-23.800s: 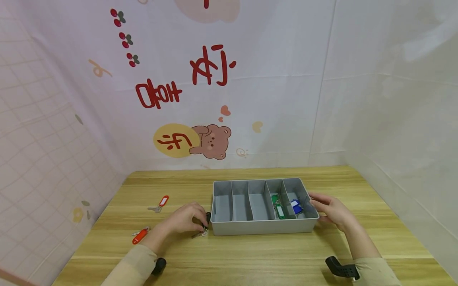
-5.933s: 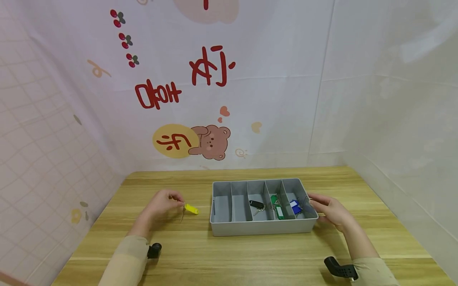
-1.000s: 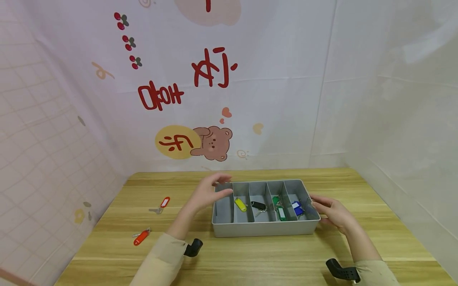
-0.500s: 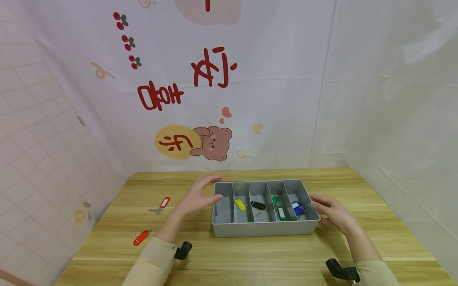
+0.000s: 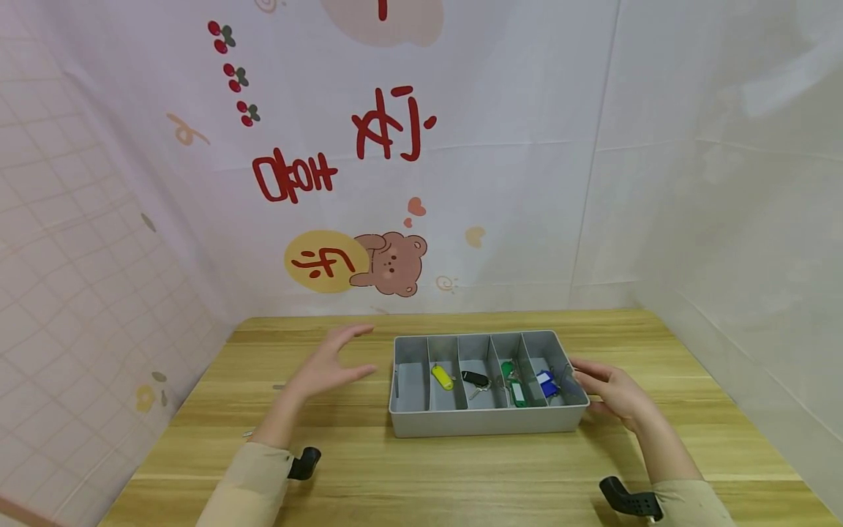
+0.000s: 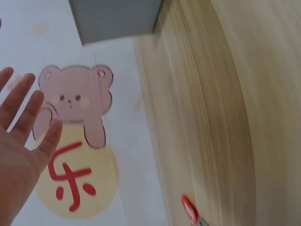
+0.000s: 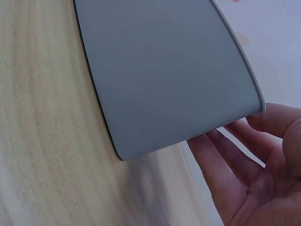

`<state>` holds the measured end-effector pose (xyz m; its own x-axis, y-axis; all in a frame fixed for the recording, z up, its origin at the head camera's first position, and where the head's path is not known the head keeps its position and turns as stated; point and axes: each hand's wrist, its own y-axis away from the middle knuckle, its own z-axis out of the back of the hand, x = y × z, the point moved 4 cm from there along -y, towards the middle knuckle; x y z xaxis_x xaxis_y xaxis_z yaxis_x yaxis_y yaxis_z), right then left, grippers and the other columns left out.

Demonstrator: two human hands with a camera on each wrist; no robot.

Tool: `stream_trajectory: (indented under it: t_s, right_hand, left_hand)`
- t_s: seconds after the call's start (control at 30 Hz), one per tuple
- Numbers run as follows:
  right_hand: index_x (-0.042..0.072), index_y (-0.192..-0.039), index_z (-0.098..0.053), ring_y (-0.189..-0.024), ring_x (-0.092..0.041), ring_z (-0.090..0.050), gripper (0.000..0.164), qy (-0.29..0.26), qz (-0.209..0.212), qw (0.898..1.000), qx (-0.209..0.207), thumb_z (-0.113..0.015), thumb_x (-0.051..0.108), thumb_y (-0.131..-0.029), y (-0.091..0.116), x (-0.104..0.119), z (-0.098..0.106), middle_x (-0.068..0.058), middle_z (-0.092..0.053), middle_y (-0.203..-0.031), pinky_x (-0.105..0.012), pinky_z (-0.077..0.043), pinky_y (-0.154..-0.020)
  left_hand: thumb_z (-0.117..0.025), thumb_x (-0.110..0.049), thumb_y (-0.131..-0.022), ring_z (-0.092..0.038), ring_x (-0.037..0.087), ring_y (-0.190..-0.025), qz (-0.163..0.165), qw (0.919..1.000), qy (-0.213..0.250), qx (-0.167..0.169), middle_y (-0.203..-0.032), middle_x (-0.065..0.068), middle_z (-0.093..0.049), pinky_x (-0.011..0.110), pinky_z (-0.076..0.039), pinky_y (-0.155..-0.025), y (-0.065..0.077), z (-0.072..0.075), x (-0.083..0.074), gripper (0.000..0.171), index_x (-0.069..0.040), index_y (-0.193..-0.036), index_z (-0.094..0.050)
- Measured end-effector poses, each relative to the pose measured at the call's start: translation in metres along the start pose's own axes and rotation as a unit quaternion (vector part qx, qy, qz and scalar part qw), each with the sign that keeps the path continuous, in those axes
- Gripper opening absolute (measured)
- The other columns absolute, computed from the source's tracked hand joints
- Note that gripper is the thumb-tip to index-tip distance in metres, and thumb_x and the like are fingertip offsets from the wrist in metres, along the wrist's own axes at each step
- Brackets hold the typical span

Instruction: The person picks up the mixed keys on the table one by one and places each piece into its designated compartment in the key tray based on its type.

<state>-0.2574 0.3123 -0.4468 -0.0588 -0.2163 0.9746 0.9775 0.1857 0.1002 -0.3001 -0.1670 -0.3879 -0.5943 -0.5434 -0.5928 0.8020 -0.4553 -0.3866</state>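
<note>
My left hand point(image 5: 324, 372) hovers over the table left of the grey divided tray point(image 5: 484, 421), thumb and fingers spread, holding nothing. My right hand point(image 5: 612, 388) holds the tray by its right end, with fingertips at the rim. Inside the tray lie a yellow key tag point(image 5: 442, 378), a black key fob point(image 5: 475, 378) with a key, green key tags point(image 5: 517, 394) and blue key tags point(image 5: 546, 382), each colour in its own compartment. A red key tag point(image 6: 189, 207) shows in the left wrist view; my left arm covers the red tags in the head view.
The leftmost compartment point(image 5: 412, 384) holds nothing visible. Two key tips point(image 5: 279, 386) peek out left of my forearm. A printed cloth point(image 5: 500, 183) hangs behind the wooden table point(image 5: 461, 476) and along its sides.
Since 5.9 seconds ago the yellow key tag has gone from my left hand into the second compartment. Over the last second that hand has moved left, away from the tray; my right hand stays put.
</note>
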Motion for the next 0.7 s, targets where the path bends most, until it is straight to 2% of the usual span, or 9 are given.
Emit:
stream_trajectory:
  t_s: [0.3, 0.53, 0.7]
  right_hand:
    - [-0.009, -0.149, -0.032, -0.1, -0.01, -0.064, 0.058, 0.028, -0.011, 1.0, -0.007, -0.054, 0.021, -0.104, 0.0, -0.002, 0.0, -0.029, -0.049, -0.14, -0.035, -0.056, -0.078]
    - [-0.009, -0.149, -0.032, -0.101, -0.01, -0.064, 0.058, 0.032, -0.012, 0.999, -0.005, -0.053, 0.021, -0.104, 0.0, -0.003, 0.0, -0.03, -0.048, -0.14, -0.035, -0.056, -0.08]
    - [-0.009, -0.149, -0.032, -0.101, -0.009, -0.064, 0.058, 0.032, -0.013, 0.999, -0.006, -0.054, 0.022, -0.104, 0.0, -0.003, 0.001, -0.03, -0.048, -0.14, -0.035, -0.056, -0.08]
  left_hand:
    - [-0.083, -0.018, -0.082, -0.049, 0.039, -0.124, 0.019, 0.9996, -0.012, -0.017, -0.136, 0.015, -0.056, 0.06, -0.038, -0.101, 0.015, 0.023, 0.022, 0.065, -0.006, -0.139, -0.055]
    - [-0.083, -0.016, -0.082, -0.05, 0.04, -0.122, 0.019, 0.9992, -0.025, -0.026, -0.135, 0.018, -0.056, 0.06, -0.037, -0.101, 0.025, 0.039, 0.04, 0.065, -0.003, -0.138, -0.054]
    - [-0.083, -0.017, -0.082, -0.049, 0.042, -0.123, 0.043, 0.9987, -0.001, -0.028, -0.136, 0.019, -0.056, 0.062, -0.035, -0.101, 0.033, 0.047, 0.051, 0.065, -0.004, -0.139, -0.054]
